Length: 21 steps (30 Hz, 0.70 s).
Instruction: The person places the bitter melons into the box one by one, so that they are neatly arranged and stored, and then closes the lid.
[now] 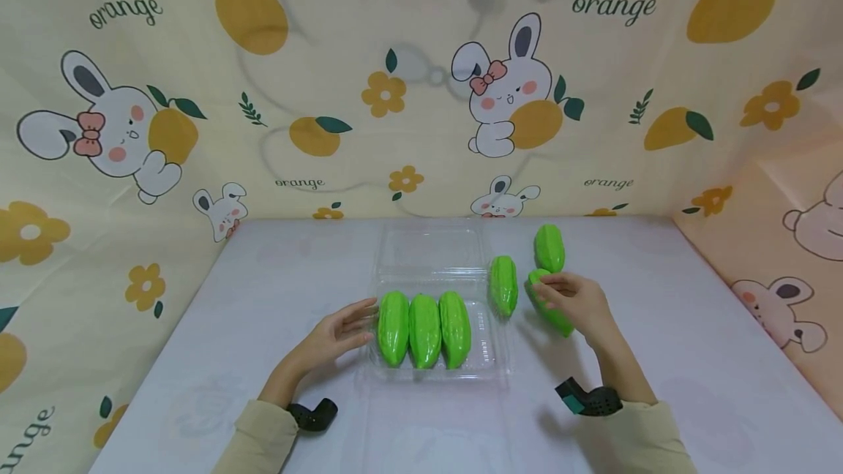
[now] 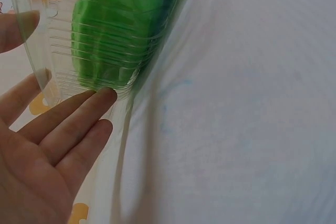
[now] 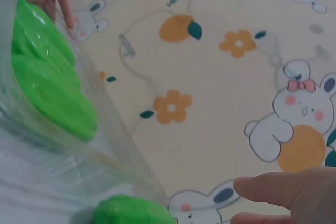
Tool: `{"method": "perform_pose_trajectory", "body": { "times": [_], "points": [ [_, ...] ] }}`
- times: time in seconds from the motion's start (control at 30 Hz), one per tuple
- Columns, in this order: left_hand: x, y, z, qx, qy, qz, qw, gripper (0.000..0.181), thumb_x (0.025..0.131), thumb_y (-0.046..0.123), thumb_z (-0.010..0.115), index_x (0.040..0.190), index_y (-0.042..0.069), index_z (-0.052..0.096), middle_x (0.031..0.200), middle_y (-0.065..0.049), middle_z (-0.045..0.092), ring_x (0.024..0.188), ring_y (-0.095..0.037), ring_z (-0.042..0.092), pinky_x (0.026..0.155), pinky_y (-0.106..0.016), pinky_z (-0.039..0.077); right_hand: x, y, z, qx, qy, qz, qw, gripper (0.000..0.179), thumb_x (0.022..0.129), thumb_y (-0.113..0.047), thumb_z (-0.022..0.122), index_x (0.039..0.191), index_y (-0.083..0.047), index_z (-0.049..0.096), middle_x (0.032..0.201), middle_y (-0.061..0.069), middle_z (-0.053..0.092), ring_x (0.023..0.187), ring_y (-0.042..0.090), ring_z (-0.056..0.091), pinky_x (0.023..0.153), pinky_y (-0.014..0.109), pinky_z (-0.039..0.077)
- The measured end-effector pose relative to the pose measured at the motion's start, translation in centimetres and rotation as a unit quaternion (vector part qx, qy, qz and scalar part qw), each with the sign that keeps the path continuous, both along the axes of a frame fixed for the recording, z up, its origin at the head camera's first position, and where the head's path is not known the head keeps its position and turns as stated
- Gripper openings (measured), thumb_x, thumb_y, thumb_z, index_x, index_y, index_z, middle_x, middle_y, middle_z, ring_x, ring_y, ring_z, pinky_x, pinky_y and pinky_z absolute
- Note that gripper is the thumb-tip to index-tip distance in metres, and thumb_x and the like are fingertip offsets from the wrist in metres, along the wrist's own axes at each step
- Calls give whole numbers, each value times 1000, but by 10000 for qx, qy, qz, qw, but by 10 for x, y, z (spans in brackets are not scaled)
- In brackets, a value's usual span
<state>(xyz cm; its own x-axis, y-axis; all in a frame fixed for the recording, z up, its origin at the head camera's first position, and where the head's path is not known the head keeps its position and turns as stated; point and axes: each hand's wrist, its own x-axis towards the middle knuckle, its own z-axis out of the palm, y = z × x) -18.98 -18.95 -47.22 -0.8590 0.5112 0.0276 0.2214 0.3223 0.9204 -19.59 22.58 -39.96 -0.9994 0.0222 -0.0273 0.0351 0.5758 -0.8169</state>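
Observation:
Three shiny green ribbed fruits (image 1: 424,331) lie side by side in a clear plastic clamshell box (image 1: 487,357), its lid (image 1: 431,247) folded back behind it. My left hand (image 1: 340,329) is at the box's left wall, fingers extended and fingertips right at the plastic; the left wrist view shows the thumb apart from the fingers (image 2: 79,124). Over the top end of a slanted green fruit (image 1: 556,318), right of the box, hovers my right hand (image 1: 582,306) with loosely extended fingers. In the right wrist view its fingers (image 3: 283,187) show nothing between them.
Another green fruit (image 1: 503,285) lies against the box's right side. One more green fruit (image 1: 549,247) lies behind the slanted one. A patterned cloth (image 1: 421,93) with rabbits and oranges rises behind the white table (image 1: 276,262) and along its sides.

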Motion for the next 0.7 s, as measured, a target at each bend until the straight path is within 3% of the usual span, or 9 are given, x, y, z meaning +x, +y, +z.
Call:
{"method": "perform_pose_trajectory", "body": {
  "times": [0.23, 0.43, 0.7],
  "points": [
    [0, -1, -1, -15, 28, -10, 10000, 61, 96, 21, 60, 150, 7, 33, 150, -25, 40, 135, -45, 45, 113, -54, 40, -2, 9, 0, -14, 86, -347, 9994, 47, 94, -30, 63, 122, 7, 60, 116, 27, 67, 72, -8, 64, 67, 13, 57],
    [-1, 0, 1, 0, 38, -34, 10000, 62, 96, 21, 60, 149, 6, 33, 150, -25, 40, 135, -45, 44, 113, -55, 40, -4, 19, -2, 156, 27, -550, 9984, 51, 93, -35, 63, 124, 5, 59, 121, 27, 65, 71, -6, 63, 67, 8, 52],
    [-2, 0, -3, -13, 142, -24, 9999, 62, 96, 21, 60, 149, 5, 33, 149, -26, 41, 135, -44, 46, 112, -52, 40, -6, 31, -7, 374, -63, -778, 9962, 53, 92, -38, 63, 126, 4, 58, 122, 26, 65, 73, -11, 59, 69, 10, 53]
  ]
}}
